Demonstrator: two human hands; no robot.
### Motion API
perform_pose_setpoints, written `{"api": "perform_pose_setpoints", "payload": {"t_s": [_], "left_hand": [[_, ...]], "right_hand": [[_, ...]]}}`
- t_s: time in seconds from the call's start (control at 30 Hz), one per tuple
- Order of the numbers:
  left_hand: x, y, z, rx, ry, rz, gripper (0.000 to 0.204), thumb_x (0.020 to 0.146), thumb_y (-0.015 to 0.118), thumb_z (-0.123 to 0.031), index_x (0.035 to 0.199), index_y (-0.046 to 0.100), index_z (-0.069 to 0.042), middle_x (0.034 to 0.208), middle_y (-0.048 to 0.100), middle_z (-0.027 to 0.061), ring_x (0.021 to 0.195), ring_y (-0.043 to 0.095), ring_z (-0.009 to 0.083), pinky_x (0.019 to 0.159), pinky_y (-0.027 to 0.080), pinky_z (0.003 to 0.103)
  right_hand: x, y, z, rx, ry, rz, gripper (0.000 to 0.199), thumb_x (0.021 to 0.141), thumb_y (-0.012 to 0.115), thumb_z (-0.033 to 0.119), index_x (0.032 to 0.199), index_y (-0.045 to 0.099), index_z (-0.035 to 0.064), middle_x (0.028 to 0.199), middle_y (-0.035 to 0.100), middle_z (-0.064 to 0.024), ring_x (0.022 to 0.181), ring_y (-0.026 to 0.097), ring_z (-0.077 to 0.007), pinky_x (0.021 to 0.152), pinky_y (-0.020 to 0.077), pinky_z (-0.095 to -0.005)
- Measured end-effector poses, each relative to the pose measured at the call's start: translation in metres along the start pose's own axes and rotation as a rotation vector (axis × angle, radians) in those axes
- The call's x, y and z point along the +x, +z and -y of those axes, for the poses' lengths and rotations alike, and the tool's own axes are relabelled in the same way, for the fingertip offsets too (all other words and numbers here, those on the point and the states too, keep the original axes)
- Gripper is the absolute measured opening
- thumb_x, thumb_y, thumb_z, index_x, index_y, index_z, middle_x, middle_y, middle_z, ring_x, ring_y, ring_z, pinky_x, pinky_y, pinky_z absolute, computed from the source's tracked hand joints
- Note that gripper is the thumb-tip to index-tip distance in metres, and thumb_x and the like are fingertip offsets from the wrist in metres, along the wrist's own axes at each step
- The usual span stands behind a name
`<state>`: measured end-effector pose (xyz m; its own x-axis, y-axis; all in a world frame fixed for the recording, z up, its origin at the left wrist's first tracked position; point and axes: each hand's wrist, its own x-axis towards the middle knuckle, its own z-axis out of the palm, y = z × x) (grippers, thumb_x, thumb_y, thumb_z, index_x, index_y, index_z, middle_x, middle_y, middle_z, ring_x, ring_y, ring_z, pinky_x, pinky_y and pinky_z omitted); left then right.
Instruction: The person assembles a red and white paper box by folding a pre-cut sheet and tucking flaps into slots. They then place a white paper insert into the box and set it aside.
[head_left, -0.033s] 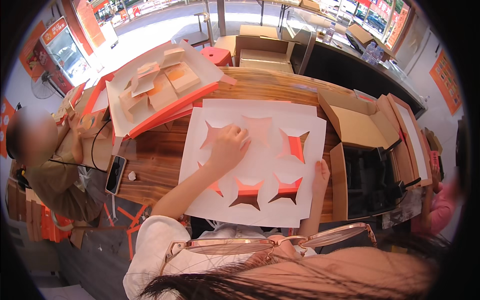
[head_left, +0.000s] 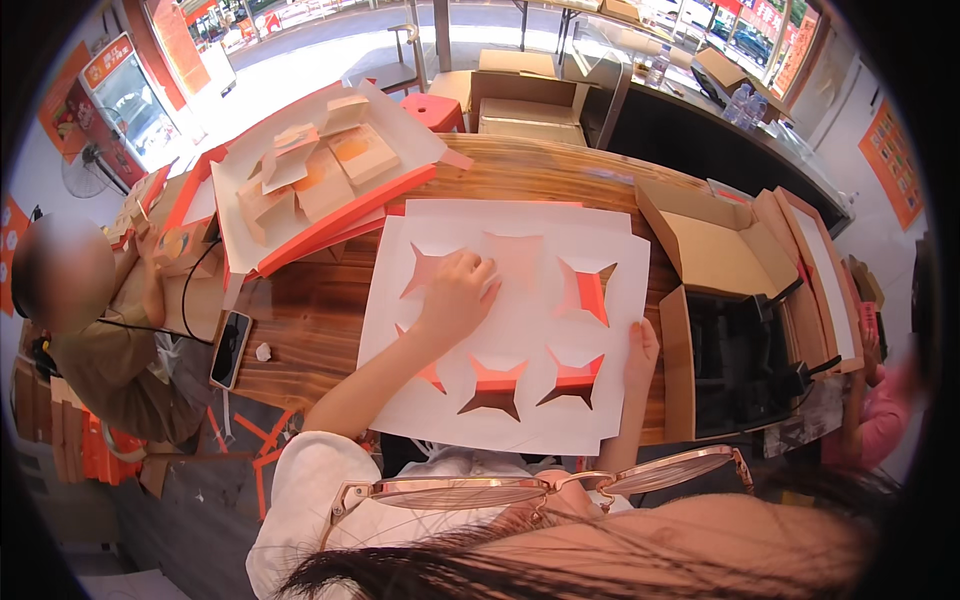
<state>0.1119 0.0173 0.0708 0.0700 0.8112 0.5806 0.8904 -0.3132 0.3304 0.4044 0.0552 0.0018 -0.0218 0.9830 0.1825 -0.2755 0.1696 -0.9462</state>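
A white cardboard sheet (head_left: pixel 520 325) lies before me, with several star-cornered cutouts and red and brown flaps folded down inside them. At the upper left of the sheet, my left hand (head_left: pixel 460 292) has its fingers curled over the strip between two cutouts, where a pale pink cutout (head_left: pixel 516 262) is beside it. The fingertips are partly hidden. My right hand (head_left: pixel 641 350) grips the sheet's right edge, thumb side up; its other fingers are mostly out of sight. A red-lined cutout (head_left: pixel 590 292) is the one nearest that hand.
A red-edged white tray (head_left: pixel 232 212) with folded cardboard boxes stands at the far left. Below it lies a phone (head_left: pixel 231 350). Open brown boxes (head_left: pixel 712 232) and a black device (head_left: pixel 745 350) are at the right. One person (head_left: pixel 125 370) works at the left, another (head_left: pixel 880 410) at the right.
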Motion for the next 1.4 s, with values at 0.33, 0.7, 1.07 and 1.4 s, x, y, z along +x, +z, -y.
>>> {"api": "perform_pose_setpoints", "payload": {"t_s": [0.33, 0.7, 1.07, 1.4], "left_hand": [[0.000, 0.000, 0.007, -0.062, -0.005, 0.056, 0.035, 0.077, 0.066, -0.018, 0.105, 0.054, -0.001, 0.087, 0.056, 0.0129, 0.084, 0.056, 0.0281, 0.073, 0.045, 0.038], [0.037, -0.013, -0.019, 0.050, -0.096, 0.109, 0.047, 0.077, 0.067, -0.033, 0.107, 0.054, 0.002, 0.078, 0.056, 0.0128, 0.066, 0.058, 0.0280, 0.059, 0.048, 0.037], [0.032, 0.018, -0.007, 0.037, -0.028, 0.063, 0.029, 0.071, 0.069, -0.019, 0.089, 0.059, 0.001, 0.094, 0.055, 0.0128, 0.090, 0.054, 0.0268, 0.072, 0.049, 0.036], [0.024, 0.042, 0.001, 0.178, 0.015, 0.139, 0.030, 0.078, 0.064, -0.019, 0.098, 0.052, 0.000, 0.098, 0.052, 0.0116, 0.094, 0.050, 0.0259, 0.073, 0.049, 0.034]], "right_hand": [[0.001, 0.003, 0.001, 0.005, 0.007, 0.008, 0.024, 0.093, 0.051, 0.022, 0.100, 0.057, -0.0004, 0.081, 0.057, 0.0027, 0.069, 0.048, -0.0030, 0.061, 0.0377, -0.0167], [0.003, 0.001, 0.001, -0.017, -0.005, 0.009, 0.023, 0.093, 0.050, 0.022, 0.100, 0.057, 0.0006, 0.079, 0.056, 0.0037, 0.068, 0.047, -0.0023, 0.060, 0.0372, -0.0167], [-0.005, 0.007, 0.013, -0.087, -0.004, 0.014, 0.023, 0.093, 0.049, 0.020, 0.100, 0.056, -0.0007, 0.080, 0.056, 0.0026, 0.069, 0.047, -0.0025, 0.061, 0.0375, -0.0169], [-0.003, 0.008, 0.008, -0.027, 0.019, 0.038, 0.023, 0.093, 0.049, 0.021, 0.099, 0.056, -0.0009, 0.080, 0.055, 0.0024, 0.071, 0.047, -0.0027, 0.062, 0.0377, -0.0171]]}}
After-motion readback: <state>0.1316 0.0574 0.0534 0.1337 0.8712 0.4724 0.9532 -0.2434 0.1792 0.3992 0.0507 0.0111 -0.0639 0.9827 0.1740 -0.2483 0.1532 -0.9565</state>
